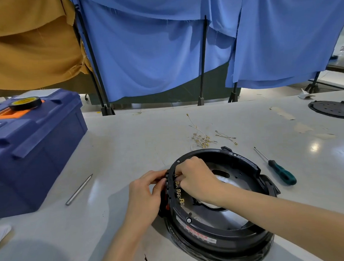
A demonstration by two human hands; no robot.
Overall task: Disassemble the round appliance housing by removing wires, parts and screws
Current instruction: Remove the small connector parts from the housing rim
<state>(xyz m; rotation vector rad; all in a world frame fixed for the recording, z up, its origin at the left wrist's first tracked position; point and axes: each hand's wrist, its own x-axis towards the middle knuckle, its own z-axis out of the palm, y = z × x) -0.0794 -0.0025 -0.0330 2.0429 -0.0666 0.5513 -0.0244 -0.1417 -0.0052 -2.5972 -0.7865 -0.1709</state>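
Fingers (pixel 180 169) curl at the housing (pixel 218 230) rim — left hand (pixel 145 193) grips its outer wall, right hand (pixel 196 179) pinches terminals (pixel 179 192) inside.

Plastic, metal and cloth on a glossy desk (pixel 128 144)
We see the round appliance housing (pixel 222 235) in black plastic with a dull sheen. The smooth, pale desk mirrors the lights. The toolbox (pixel 35 157) is matt blue plastic. The screwdriver (pixel 276 169) has a bare metal shaft and a green plastic handle. The blue cloth (pixel 153 57) and ochre cloth (pixel 29 48) hang creased.
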